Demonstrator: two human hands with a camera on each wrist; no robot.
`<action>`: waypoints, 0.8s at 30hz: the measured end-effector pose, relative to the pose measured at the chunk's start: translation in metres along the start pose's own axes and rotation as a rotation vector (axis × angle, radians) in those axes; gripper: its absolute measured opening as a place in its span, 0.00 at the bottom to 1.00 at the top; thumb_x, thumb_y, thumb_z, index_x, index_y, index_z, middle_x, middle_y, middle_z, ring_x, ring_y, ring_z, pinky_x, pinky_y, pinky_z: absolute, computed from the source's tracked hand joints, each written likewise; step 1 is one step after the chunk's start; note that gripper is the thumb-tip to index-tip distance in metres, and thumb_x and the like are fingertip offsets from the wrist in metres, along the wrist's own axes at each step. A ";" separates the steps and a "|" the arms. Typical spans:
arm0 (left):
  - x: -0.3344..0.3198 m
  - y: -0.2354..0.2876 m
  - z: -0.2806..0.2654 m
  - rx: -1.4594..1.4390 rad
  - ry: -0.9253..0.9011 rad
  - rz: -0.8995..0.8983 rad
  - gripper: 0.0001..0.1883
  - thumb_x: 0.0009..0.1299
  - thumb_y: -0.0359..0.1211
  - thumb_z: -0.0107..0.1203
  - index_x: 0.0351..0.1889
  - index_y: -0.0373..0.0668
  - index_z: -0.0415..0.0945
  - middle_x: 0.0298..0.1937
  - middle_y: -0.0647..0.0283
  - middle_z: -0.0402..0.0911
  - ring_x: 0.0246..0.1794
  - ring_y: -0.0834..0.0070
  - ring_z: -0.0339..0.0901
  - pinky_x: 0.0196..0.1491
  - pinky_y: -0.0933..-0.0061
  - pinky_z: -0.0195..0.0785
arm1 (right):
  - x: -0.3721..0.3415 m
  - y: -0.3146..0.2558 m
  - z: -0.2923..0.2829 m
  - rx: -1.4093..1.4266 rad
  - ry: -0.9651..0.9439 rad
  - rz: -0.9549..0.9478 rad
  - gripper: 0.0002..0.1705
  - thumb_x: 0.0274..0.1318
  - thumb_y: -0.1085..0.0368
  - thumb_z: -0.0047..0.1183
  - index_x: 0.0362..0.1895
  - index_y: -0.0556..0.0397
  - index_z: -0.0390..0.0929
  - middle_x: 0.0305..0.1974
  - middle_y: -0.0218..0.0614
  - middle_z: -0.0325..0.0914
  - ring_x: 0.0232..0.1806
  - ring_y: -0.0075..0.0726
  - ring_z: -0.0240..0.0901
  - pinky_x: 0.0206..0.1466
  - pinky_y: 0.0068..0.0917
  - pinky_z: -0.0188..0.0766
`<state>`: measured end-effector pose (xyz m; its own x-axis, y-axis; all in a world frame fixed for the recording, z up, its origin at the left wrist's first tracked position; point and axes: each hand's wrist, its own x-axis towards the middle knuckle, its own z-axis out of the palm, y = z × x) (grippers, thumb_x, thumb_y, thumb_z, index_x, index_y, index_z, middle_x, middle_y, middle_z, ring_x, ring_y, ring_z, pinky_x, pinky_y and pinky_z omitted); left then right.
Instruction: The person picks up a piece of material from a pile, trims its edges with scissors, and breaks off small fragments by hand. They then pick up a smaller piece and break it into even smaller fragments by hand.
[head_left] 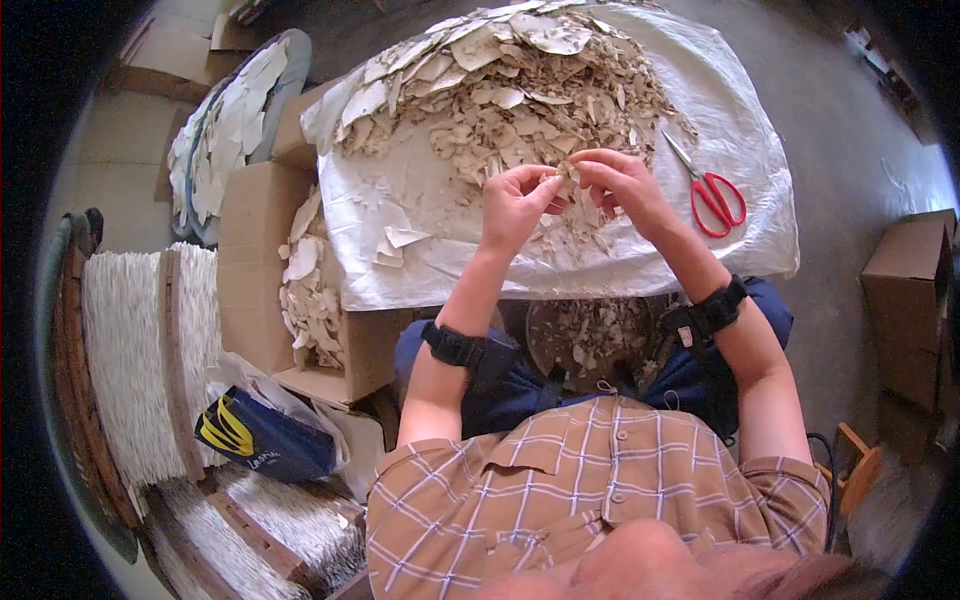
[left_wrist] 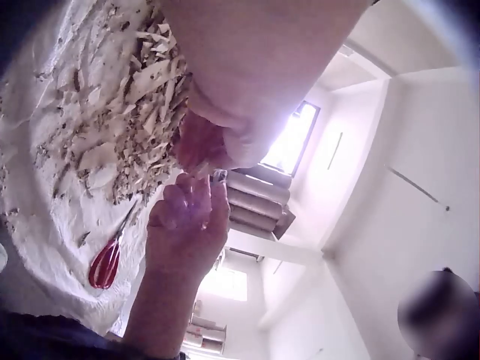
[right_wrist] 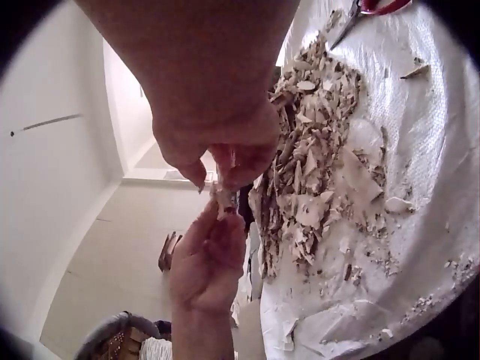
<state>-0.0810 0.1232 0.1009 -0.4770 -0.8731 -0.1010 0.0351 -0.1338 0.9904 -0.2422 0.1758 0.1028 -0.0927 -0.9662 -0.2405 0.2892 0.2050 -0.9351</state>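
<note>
Both hands meet over the front of a heap of pale, flat flakes (head_left: pixel 520 100) on a white woven sheet (head_left: pixel 400 270). The left hand (head_left: pixel 518 205) pinches a small pale piece (head_left: pixel 568 172) between thumb and fingertips. From the other side, the right hand (head_left: pixel 622 190) holds the same piece with its fingertips. In the right wrist view the small piece (right_wrist: pixel 223 198) shows between the two hands. Red-handled scissors (head_left: pixel 715 203) lie on the sheet to the right of the right hand, blades pointing up and left.
Below the sheet's front edge, between the knees, is a container of fragments (head_left: pixel 590 340). A cardboard box (head_left: pixel 250 230) with flakes stands at the left, near stacked white material (head_left: pixel 125 340) and a dark blue bag (head_left: pixel 270 440). Another box (head_left: pixel 905 290) is at the right.
</note>
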 end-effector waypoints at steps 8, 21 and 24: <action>-0.002 -0.010 0.004 0.162 -0.052 -0.037 0.08 0.62 0.29 0.52 0.34 0.32 0.75 0.25 0.63 0.77 0.22 0.80 0.75 0.27 0.81 0.72 | 0.002 0.008 0.004 -0.955 0.154 -0.799 0.06 0.44 0.64 0.52 0.26 0.53 0.76 0.21 0.37 0.73 0.22 0.37 0.70 0.20 0.27 0.66; 0.000 -0.013 0.013 -0.034 0.082 -0.010 0.08 0.61 0.29 0.53 0.34 0.32 0.74 0.28 0.61 0.78 0.22 0.77 0.76 0.27 0.79 0.73 | 0.002 0.010 0.011 -0.915 0.209 -0.820 0.06 0.47 0.66 0.49 0.26 0.55 0.71 0.24 0.42 0.70 0.26 0.47 0.70 0.27 0.35 0.67; 0.005 -0.015 0.008 -0.221 0.102 -0.104 0.07 0.61 0.28 0.52 0.34 0.33 0.74 0.27 0.61 0.78 0.23 0.76 0.76 0.26 0.79 0.73 | 0.002 0.017 0.015 -0.850 0.168 -0.804 0.06 0.48 0.65 0.49 0.27 0.55 0.71 0.23 0.43 0.71 0.27 0.48 0.69 0.26 0.34 0.67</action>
<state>-0.0909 0.1243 0.0867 -0.3977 -0.8903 -0.2216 0.1864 -0.3149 0.9306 -0.2234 0.1753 0.0905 -0.1010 -0.8455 0.5244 -0.6307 -0.3532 -0.6910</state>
